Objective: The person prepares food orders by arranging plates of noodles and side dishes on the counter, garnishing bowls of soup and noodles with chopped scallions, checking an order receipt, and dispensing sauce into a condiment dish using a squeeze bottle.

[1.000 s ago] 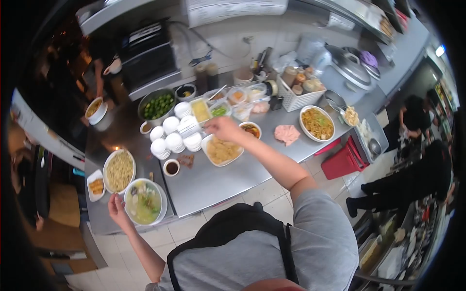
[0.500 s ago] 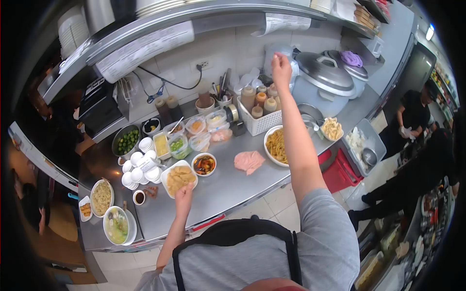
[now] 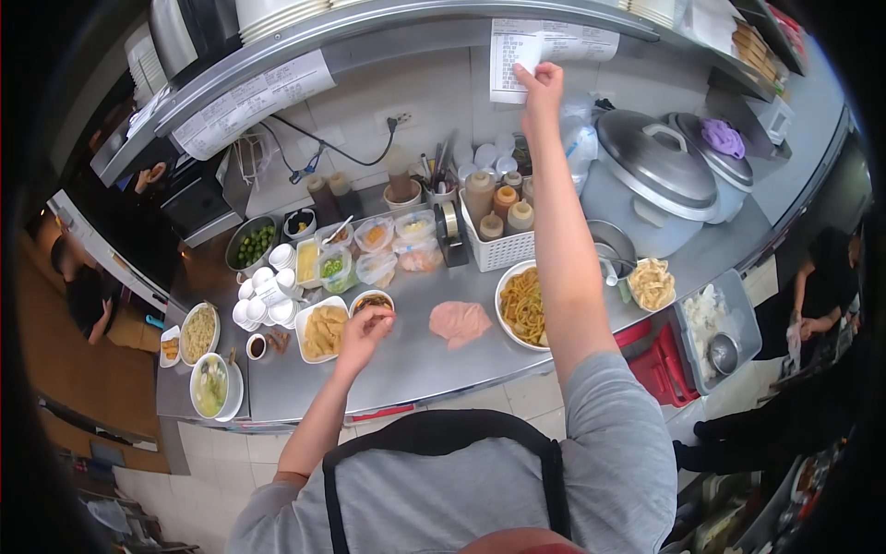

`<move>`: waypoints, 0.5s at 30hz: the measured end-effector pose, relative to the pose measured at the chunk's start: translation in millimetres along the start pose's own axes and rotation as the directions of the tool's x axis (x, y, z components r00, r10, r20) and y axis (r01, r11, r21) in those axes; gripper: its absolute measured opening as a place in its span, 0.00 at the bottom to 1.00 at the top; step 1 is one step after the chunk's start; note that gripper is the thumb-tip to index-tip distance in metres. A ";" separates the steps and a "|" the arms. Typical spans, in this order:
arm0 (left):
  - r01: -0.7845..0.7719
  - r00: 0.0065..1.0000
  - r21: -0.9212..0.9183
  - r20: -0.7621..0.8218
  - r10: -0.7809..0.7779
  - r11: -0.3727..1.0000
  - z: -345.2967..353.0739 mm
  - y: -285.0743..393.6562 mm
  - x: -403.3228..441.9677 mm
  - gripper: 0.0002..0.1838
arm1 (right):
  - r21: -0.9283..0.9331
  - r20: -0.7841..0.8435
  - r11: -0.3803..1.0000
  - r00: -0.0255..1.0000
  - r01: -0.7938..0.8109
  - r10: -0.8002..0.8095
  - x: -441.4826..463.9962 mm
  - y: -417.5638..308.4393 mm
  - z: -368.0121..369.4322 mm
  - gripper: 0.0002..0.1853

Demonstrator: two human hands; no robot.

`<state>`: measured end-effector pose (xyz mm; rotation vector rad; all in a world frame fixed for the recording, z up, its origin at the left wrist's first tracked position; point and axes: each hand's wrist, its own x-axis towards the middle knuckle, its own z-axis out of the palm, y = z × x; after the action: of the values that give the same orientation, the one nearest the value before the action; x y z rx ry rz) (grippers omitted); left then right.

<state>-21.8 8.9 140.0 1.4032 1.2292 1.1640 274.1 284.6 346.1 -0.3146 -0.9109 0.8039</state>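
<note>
One right hand (image 3: 543,96): raised at arm's length, thumb and finger closed on the right side of the paper slip (image 3: 508,66); the light pinch probably steadies it and leaves most of its face uncovered.
Paper slip: white, printed in dark rows (too small to read); hangs at the shelf edge (image 3: 434,33) beside a longer sheet (image 3: 581,41), likely put at that height for easy reading.
Left hand (image 3: 365,334): low, fingers loosely curled over the small bowl (image 3: 376,294); nothing seen in them. Whether they touch the bowl, cannot tell.
Small bowl: pale rim, dark contents largely hidden; just beside the white dish (image 3: 318,359) of fried pieces (image 3: 325,329).
Pink cloth (image 3: 460,321): crumpled on the counter (image 3: 406,369) between small bowl and noodle bowl (image 3: 520,345), presumably for easy reach.
Basket (image 3: 503,253): white, perforated; holds squeeze bottles (image 3: 479,194) upright, presumably against tipping (the right forearm hides one end).
Soup bowl (image 3: 194,392): near the counter's front left edge, well apart from both hands.
</note>
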 end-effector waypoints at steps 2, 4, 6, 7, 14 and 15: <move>-0.020 1.000 0.041 0.017 0.020 0.999 -5.3 1.4 -1.9 0.07 | -0.068 -0.013 0.996 0.998 0.056 -0.057 -16.4 -3.1 -0.8 0.22; 0.024 1.000 0.051 0.008 -0.024 0.998 -7.4 1.7 -3.8 0.07 | -0.122 0.062 0.974 0.981 0.192 -0.185 -35.8 -6.0 -3.5 0.17; 0.013 0.999 0.017 0.029 -0.013 1.000 -7.8 -5.2 -3.4 0.07 | -0.152 0.062 0.973 0.984 0.176 -0.168 -59.0 -11.1 -2.5 0.15; 0.017 0.999 0.041 0.036 -0.018 0.999 -7.4 -5.9 -4.5 0.07 | -0.177 0.067 0.968 0.983 0.178 -0.168 -69.6 -13.5 -1.3 0.13; -0.004 0.997 0.019 0.078 0.002 1.000 -10.7 -15.5 -2.0 0.07 | -0.244 0.077 0.961 0.990 0.133 -0.118 -140.0 -25.7 14.6 0.11; -0.017 0.997 0.027 0.078 0.015 0.999 -11.5 -17.6 -1.0 0.07 | -0.268 0.090 0.948 0.984 0.174 -0.155 -144.8 -23.3 14.9 0.11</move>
<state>-35.6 10.0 124.2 1.4678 1.1852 1.0963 222.2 161.3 284.1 -0.4493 -1.1010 0.5354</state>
